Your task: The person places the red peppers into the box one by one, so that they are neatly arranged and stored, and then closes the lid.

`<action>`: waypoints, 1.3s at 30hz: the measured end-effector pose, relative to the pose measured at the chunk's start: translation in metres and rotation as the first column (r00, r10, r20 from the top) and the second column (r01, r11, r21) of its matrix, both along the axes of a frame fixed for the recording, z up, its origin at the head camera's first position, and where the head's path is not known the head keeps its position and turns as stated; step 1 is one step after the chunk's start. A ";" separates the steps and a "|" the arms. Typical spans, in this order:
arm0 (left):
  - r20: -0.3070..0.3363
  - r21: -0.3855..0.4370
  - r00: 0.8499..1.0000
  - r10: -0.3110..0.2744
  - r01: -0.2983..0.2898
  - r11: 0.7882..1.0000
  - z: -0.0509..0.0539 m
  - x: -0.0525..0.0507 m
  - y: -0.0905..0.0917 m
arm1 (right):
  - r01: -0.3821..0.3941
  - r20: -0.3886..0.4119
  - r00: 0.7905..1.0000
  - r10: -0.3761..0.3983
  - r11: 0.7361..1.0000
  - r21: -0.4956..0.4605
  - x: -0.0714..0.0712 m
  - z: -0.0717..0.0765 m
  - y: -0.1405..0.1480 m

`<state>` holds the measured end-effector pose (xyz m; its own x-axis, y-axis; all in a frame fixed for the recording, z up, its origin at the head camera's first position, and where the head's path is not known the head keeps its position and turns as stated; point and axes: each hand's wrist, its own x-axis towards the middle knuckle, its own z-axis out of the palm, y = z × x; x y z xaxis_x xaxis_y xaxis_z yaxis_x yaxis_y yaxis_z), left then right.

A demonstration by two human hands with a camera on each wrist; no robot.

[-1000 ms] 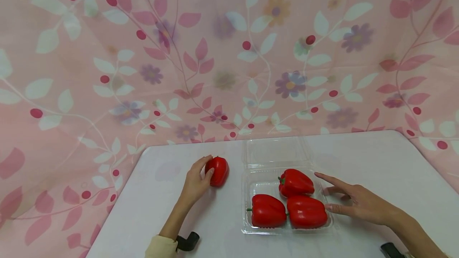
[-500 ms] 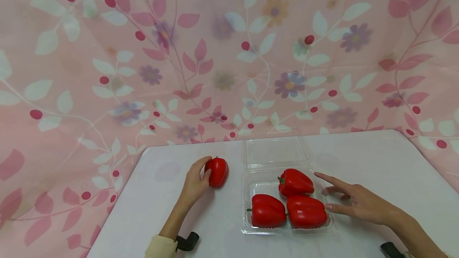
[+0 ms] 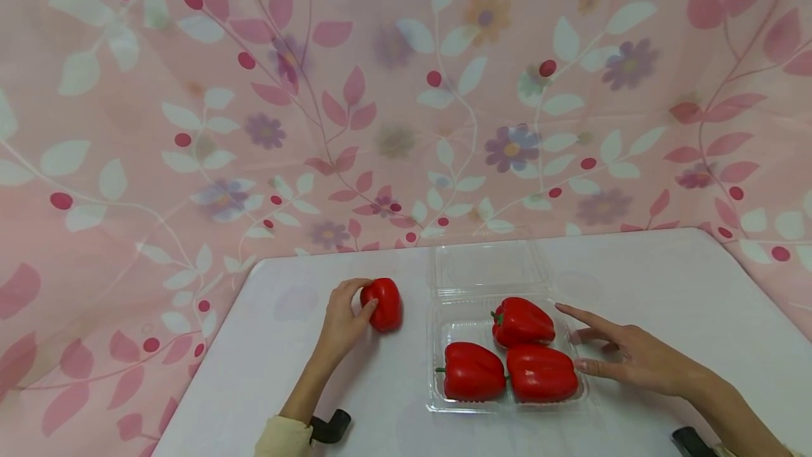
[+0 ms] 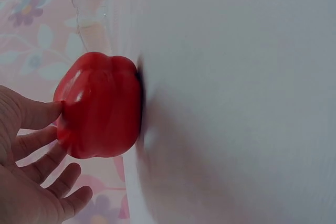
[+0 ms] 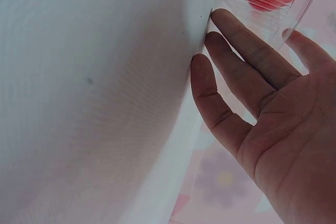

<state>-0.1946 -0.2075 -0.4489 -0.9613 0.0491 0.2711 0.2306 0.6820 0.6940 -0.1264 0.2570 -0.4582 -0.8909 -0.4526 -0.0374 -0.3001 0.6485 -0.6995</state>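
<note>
On the left part of the table, a red bell pepper (image 3: 384,306) stands with its side toward my left hand (image 3: 342,319). That hand pinches it between thumb and fingertips; in the left wrist view the pepper (image 4: 102,106) still rests on the white surface. Three more red bell peppers lie in a clear plastic clamshell box (image 3: 466,409): one at the back (image 3: 523,323), one front left (image 3: 474,372), one front right (image 3: 543,374). My right hand (image 3: 634,358) is at the box's right side, fingers spread and holding nothing, its fingertips by the wall.
The box's transparent lid (image 3: 488,268) lies folded back toward the far table edge. Its back left compartment shows bare ribbed plastic. A pink floral cloth (image 3: 393,104) hangs behind the white table (image 3: 666,281). Black straps with camera mounts are on both wrists.
The left fingers have shifted slightly on the pepper, which has turned a little, its stem tip no longer showing. The right hand and the box stay as they were.
</note>
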 end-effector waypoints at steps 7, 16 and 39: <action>0.004 -0.006 1.000 0.029 -0.029 1.000 -0.001 0.000 -0.001 | 0.006 -0.002 1.000 -0.006 1.000 0.003 0.000 0.000 0.000; 0.018 -0.020 0.999 0.047 -0.047 0.999 0.000 0.002 -0.003 | 0.010 -0.016 1.000 -0.010 1.000 0.009 -0.001 0.000 0.000; 0.111 -0.130 0.993 -0.042 0.057 0.990 0.004 0.007 -0.013 | -0.020 0.000 1.000 0.020 1.000 -0.016 0.000 0.000 0.001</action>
